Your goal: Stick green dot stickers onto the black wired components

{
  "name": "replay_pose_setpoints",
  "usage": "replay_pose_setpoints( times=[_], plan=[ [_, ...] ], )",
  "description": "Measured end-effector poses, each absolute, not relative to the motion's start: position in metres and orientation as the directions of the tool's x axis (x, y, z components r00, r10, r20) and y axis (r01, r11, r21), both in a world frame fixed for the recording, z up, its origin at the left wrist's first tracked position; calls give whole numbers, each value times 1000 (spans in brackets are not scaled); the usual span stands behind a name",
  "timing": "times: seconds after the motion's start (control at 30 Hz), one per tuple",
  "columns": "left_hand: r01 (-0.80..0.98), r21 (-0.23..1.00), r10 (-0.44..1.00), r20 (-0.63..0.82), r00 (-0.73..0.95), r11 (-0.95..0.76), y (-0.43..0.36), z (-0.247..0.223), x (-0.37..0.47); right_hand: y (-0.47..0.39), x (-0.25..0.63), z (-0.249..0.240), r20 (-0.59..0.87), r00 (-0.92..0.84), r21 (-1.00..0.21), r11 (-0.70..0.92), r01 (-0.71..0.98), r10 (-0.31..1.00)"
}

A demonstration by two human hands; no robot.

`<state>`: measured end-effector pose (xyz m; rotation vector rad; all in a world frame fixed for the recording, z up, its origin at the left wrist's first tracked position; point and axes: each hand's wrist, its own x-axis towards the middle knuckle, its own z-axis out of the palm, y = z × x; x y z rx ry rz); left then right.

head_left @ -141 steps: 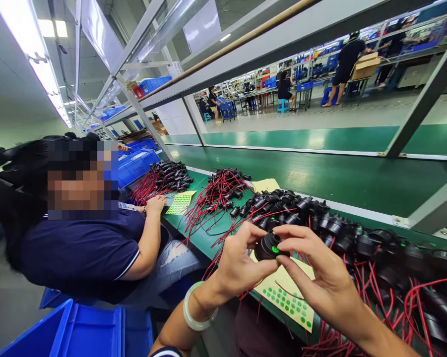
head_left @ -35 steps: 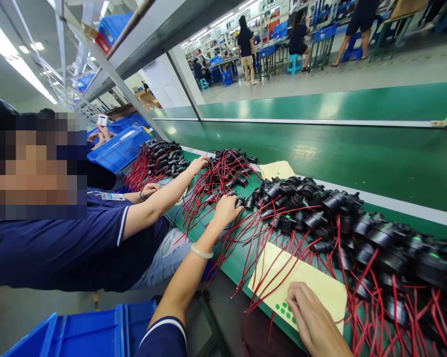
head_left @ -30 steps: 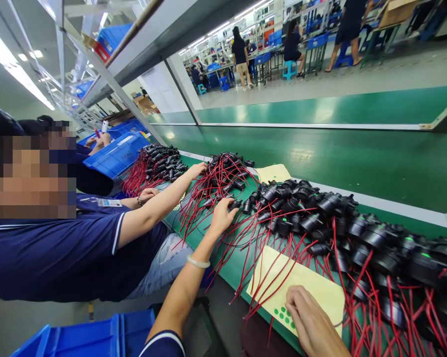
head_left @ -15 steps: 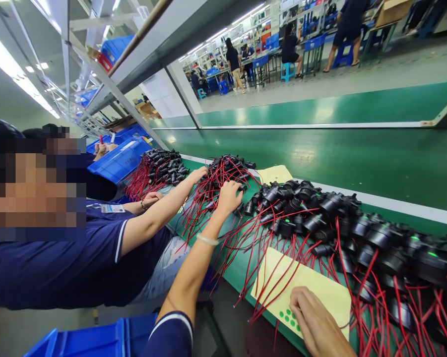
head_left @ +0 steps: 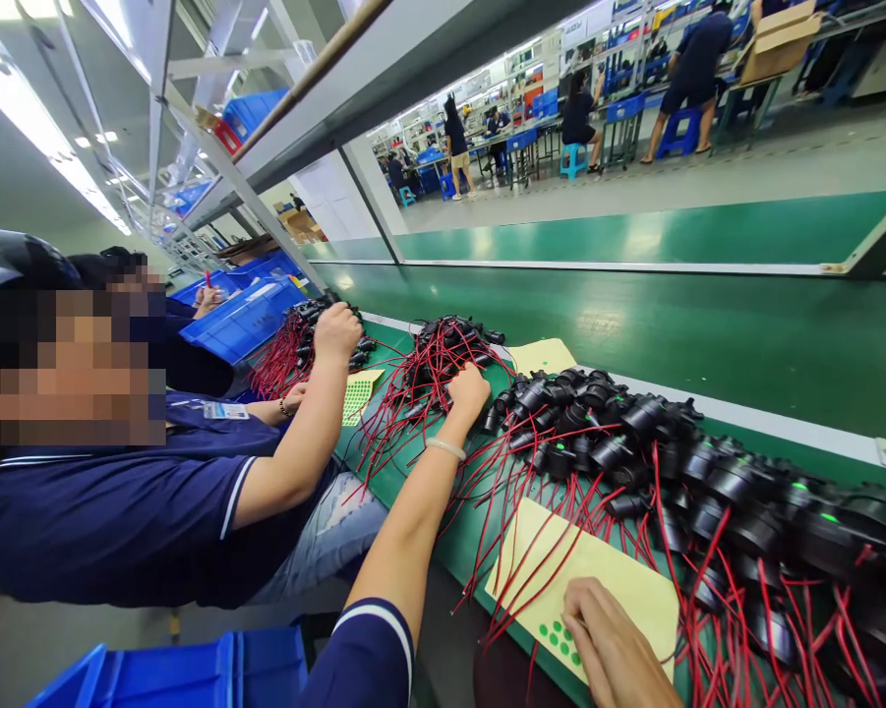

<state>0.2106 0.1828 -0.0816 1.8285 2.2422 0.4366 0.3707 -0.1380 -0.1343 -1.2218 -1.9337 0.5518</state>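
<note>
In the head view, our left hand (head_left: 470, 388) is touching the middle pile of black parts (head_left: 496, 337), its grip hidden. Our right hand (head_left: 612, 634) is bunching narrowly over the yellow sheet (head_left: 638, 582), contents unclear. We're judging the parts light, stiff, smooth; bodies are offering firmer hold than limp red wires (head_left: 439, 349).
</note>
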Motion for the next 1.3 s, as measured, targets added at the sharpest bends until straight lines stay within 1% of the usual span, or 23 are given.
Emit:
replay_pose_setpoints(
  times=[0.07,0.13,0.27,0.33,0.4,0.47,0.5,0.57,0.73,0.83,0.97,1.07,1.13,1.2,1.27,1.3],
  plan=[
    [889,435,985,28,-173,144,175,-72,203,-138,374,-130,387,-238,-706,452,545,891],
    [845,530,992,58,-115,67,164,-57,192,-137,379,-126,388,-225,-729,447,518,894],
    [695,706,980,198,-7,-138,123,-17,165,-132,392,-111,365,-174,-787,403,467,915],
    [598,764,957,291,19,-244,92,3,152,-127,398,-98,361,-130,-816,380,435,924],
    [440,822,919,393,21,-361,54,20,145,-123,402,-80,366,-90,-843,370,389,926],
    [305,849,893,449,16,-432,14,30,147,-119,404,-56,365,-70,-868,366,334,928],
    [272,854,890,455,25,-444,-6,32,151,-119,403,-42,360,-65,-881,362,303,931],
    [261,856,893,445,70,-447,-42,32,164,-120,401,-15,365,-67,-895,370,249,929],
    [344,786,856,494,151,-514,-95,23,199,-132,392,34,413,-111,-884,427,188,904],
    [354,768,845,502,184,-533,-108,22,208,-138,390,44,434,-124,-869,451,203,892],
    [360,751,833,508,219,-553,-115,23,213,-141,390,43,440,-125,-858,457,232,889],
    [375,728,818,528,226,-574,-119,22,215,-144,390,41,453,-115,-852,468,236,884],
    [360,746,828,521,209,-560,-121,22,215,-145,391,43,445,-110,-859,458,228,889],
    [269,829,871,456,180,-490,-121,21,214,-147,392,46,418,-110,-873,433,224,902],
    [84,928,924,346,163,-362,-120,21,210,-147,396,46,401,-125,-877,420,233,908],
    [-34,956,942,293,162,-291,-119,21,206,-146,398,43,399,-132,-873,420,247,907]
  ],
)
